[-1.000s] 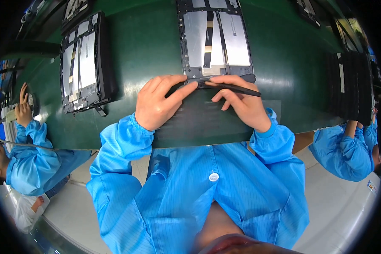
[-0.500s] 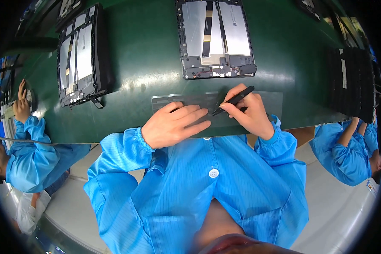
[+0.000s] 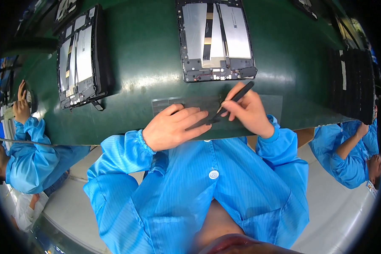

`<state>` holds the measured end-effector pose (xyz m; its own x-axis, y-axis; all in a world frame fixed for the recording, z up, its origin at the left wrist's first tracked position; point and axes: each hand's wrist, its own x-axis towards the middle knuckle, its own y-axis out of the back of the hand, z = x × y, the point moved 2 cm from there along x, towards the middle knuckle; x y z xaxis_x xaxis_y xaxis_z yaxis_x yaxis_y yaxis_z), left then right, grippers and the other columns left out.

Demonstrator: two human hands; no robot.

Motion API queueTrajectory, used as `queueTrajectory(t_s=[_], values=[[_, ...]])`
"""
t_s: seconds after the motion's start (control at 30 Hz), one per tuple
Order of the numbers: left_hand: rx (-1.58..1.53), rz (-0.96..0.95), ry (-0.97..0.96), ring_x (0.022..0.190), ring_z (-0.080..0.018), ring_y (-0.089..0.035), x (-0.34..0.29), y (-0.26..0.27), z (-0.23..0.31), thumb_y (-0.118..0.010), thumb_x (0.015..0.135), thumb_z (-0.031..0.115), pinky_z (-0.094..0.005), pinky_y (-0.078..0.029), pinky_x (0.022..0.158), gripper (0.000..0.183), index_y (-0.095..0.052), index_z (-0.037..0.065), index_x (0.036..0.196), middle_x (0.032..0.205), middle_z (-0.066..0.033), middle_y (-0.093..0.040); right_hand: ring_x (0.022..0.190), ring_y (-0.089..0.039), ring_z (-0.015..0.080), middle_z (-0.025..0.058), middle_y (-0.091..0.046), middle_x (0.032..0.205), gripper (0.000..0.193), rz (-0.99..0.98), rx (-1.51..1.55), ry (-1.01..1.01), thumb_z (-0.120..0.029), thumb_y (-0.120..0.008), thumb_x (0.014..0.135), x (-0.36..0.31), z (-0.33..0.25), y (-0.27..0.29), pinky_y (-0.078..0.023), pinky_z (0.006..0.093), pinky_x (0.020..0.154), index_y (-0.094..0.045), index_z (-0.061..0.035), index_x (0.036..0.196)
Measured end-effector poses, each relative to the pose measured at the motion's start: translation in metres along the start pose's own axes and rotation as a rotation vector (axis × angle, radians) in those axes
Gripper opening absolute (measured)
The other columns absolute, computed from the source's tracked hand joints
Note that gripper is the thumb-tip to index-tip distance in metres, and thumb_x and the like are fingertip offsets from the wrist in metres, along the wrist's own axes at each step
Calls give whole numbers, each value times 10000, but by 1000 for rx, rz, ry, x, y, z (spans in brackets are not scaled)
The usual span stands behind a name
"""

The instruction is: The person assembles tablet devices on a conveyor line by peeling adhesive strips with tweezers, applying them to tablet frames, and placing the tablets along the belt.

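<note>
Head-worn fisheye view, facing steeply down, close above green tabletop [image 3: 142, 55]

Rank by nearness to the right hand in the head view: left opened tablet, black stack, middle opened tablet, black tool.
1. Black tool: in the right hand.
2. Middle opened tablet: ahead.
3. Black stack: rightward.
4. Left opened tablet: far left.

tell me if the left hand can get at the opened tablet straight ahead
Probably yes: only the flat clear sheet and green table lie between the left hand and the tablet.

No legible text; print on the silver panel [image 3: 238, 40] of the central device [image 3: 217, 46] too tiny
</note>
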<state>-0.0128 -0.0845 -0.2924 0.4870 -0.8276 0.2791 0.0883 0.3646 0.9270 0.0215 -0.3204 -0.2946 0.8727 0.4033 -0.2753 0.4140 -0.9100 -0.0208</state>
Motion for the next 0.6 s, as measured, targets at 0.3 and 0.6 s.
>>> queueTrajectory(t_s=[0.3, 0.6], values=[[-16, 297, 118, 910, -192, -662, 17, 29, -41, -710, 690, 106, -313, -530, 721, 428, -708, 136, 1117, 1069, -37, -673, 788, -688, 132, 62, -667, 857, 177, -33, -109, 206, -159, -672, 953, 75, -66, 21, -523, 243, 612, -565, -25, 995], [88, 397, 201, 872, -181, -648, 16, 18, -56, -762, 645, 68, -307, -547, 704, 346, -731, 109, 988, 979, -2, -687, 714, -716, 175, 130, -702, 810, 276, -94, -187, 36, -261, -645, 973, 100, -57, 9, -534, 263, 554, -565, -1, 1025]])
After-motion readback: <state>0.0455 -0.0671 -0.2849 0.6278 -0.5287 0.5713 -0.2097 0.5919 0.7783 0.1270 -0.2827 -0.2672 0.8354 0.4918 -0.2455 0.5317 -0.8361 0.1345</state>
